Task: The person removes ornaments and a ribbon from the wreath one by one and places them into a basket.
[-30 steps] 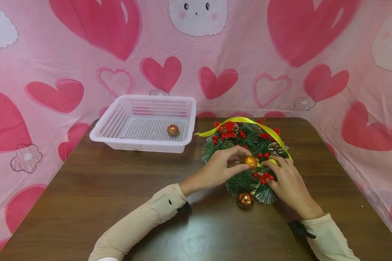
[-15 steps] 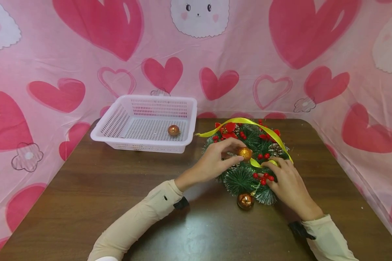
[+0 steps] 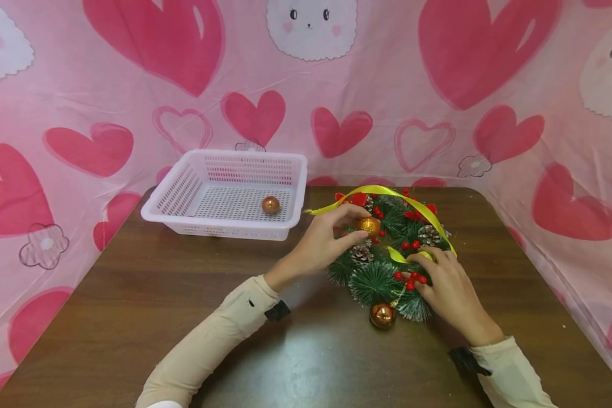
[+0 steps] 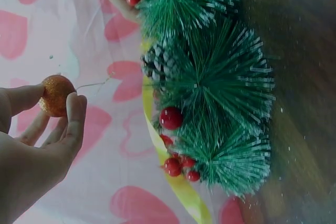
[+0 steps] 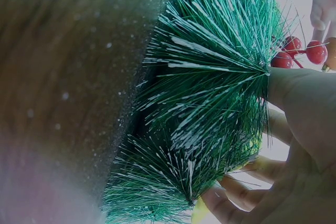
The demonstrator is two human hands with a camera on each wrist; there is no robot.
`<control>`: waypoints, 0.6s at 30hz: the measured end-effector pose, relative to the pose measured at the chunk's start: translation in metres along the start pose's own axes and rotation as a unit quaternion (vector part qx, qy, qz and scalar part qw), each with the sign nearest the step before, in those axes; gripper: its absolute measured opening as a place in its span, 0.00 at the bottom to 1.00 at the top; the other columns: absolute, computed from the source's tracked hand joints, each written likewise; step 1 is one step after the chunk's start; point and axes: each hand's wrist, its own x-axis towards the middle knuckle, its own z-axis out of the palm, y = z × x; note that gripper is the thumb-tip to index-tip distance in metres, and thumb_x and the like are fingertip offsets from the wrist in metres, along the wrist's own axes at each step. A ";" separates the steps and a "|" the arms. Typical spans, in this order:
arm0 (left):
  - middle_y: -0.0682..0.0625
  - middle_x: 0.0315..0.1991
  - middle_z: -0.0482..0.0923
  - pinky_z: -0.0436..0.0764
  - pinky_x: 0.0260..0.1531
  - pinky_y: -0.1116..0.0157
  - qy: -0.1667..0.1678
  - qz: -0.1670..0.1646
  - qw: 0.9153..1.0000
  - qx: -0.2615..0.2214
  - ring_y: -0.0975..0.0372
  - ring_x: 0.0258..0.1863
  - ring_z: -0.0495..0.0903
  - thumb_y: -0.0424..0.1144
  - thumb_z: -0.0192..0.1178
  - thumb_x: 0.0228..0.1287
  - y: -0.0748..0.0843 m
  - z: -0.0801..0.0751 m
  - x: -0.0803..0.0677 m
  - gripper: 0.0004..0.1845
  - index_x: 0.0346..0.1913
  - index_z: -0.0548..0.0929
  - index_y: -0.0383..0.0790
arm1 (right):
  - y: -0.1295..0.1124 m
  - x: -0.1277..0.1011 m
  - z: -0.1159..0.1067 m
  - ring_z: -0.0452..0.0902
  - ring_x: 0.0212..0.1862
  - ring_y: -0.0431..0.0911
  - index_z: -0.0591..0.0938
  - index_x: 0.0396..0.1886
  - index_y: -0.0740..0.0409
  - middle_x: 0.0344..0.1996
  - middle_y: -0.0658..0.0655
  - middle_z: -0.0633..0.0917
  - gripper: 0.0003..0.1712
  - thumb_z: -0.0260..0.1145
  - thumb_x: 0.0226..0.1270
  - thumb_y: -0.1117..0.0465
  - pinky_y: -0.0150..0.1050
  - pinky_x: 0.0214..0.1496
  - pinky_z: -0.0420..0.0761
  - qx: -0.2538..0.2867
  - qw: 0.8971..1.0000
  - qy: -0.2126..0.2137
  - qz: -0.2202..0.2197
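Head view: our left hand [image 3: 318, 245] pinches a glittery gold bauble [image 3: 369, 226] above the wreath [image 3: 387, 266]; our right hand [image 3: 446, 286] grips the wreath's near edge on the table [image 3: 132, 306]. Left wrist view: fingertips [image 4: 76, 103] hold the bauble clear of the needles. Right wrist view: fingers [image 5: 294, 95] curl round green needles.

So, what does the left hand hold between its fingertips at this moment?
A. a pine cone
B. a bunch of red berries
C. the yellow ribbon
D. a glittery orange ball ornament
D: the left hand pinches a glittery orange ball ornament with a thin wire on it, held clear of the wreath; the pine cone, yellow ribbon and red berries are on the wreath.
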 end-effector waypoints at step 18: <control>0.44 0.51 0.83 0.83 0.50 0.62 0.060 -0.009 0.997 -0.037 0.59 0.49 0.83 0.31 0.63 0.68 -0.007 -0.031 0.008 0.17 0.59 0.81 0.35 | 0.000 -0.001 -0.001 0.71 0.49 0.64 0.84 0.50 0.57 0.54 0.68 0.78 0.28 0.78 0.45 0.70 0.63 0.48 0.73 -0.001 1.000 0.001 0.000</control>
